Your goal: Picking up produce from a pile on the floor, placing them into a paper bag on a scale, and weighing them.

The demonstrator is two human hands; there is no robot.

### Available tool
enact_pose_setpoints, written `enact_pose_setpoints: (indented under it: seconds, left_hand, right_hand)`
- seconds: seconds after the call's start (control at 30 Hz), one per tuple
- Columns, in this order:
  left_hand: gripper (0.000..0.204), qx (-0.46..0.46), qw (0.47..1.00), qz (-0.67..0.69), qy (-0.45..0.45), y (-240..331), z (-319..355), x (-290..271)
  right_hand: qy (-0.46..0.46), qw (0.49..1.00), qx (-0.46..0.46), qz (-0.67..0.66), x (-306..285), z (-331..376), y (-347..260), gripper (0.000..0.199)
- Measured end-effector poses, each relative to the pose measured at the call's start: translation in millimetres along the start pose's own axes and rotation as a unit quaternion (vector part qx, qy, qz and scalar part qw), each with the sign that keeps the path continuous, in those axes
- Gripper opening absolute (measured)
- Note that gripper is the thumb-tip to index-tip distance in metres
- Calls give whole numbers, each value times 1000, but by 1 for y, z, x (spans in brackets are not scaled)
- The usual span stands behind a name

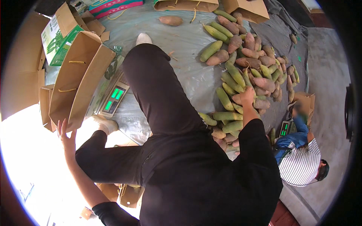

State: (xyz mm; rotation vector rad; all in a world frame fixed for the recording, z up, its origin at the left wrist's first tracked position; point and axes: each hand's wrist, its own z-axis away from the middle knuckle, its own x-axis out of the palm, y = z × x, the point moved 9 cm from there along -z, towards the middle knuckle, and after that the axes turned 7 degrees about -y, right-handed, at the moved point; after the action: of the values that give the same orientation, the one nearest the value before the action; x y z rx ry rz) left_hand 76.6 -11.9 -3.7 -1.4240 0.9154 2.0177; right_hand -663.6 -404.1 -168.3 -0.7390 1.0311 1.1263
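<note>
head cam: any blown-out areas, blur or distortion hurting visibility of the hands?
Head view: lower left is blown out to white, washing out the edges of the left hand beside the brown paper bag; right hand on the pile of sweet potatoes and green gourds is evenly lit and sharp; fisheye bends the edges, dark rim vignette; a co-worker's face is blurred.

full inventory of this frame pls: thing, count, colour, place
sweet potatoes: many, reddish-brown, heaped on sheet upper right
green gourds: many, green, mixed into same heap
lone sweet potato: one, brown, top centre
plastic sheet: one, grey, on the ground
paper bag: one, brown, open, left
weighing scale: one, green display, beside that bag
second scale: one, green display, right
printed carton: one, green and white, upper left
co-worker: one, striped shirt, lower right
left hand: open, at the paper bag's lower edge
right hand: on the heap; grip unclear
</note>
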Motion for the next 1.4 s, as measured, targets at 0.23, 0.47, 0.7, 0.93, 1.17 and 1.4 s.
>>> enact_pose_setpoints:
  seconds: [0.23, 0.47, 0.7, 0.93, 1.17, 1.4]
  left_hand:
    - [51, 4, 999, -40, 22, 4, -3, 7]
    - [48, 57, 996, -65, 30, 17, -11, 13]
    - [48, 8, 995, -72, 67, -8, 15, -7]
    - [47, 51, 996, -24, 76, 23, -9, 6]
    - [49, 19, 998, 13, 65, 23, -6, -1]
    - [46, -18, 995, 84, 46, 10, -6, 5]
  right_hand:
    - [-114, 989, 23, -87, 43, -52, 8, 50]
    - [-136, 979, -84, 128, 84, -100, 39, 17]
    - [-76, 995, -64, -21, 45, -84, -37, 32]
    - [92, 966, -239, -28, -66, -60, -151, 32]
    - [7, 849, -467, -247, -175, 56, -317, 24]
    - [-78, 674, -648, -348, -274, 234, -461, 27]
